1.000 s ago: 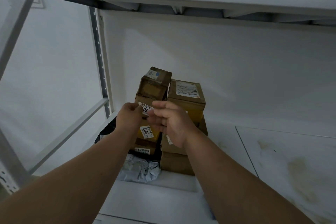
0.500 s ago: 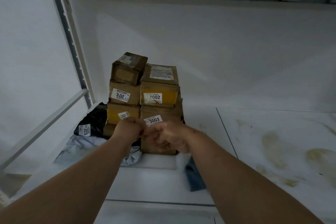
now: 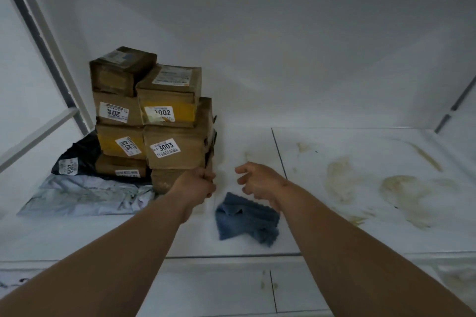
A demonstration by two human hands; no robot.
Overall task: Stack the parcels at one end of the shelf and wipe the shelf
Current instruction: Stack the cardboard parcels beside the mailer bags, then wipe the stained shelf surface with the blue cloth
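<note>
Cardboard parcels point(image 3: 154, 121) standing stacked at shelf's point(image 3: 360, 147) left end. Left hand point(image 3: 197, 184), fingers clenched, touching stack's lower right corner. Right hand point(image 3: 260, 181) hovering w/ fingers loosely curled, grasping nothing, above blue cloth point(image 3: 247, 216).

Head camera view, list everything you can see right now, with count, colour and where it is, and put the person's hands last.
Cardboard parcels: at least seven, brown, some with yellow tape and white number labels, stacked in two columns at the shelf's left end.
Black mailer bag: one, black with a white label, left of the stack.
Grey mailer bag: one, pale grey, crumpled, lying in front of the black bag.
Cloth: one, blue, crumpled on the shelf near the front edge.
Stains: several, yellowish-brown, on the shelf's right panel.
Shelf: one, white.
Left hand: fingers curled, at the stack's lower right corner.
Right hand: fingers loosely curled, holding nothing, above the cloth.
</note>
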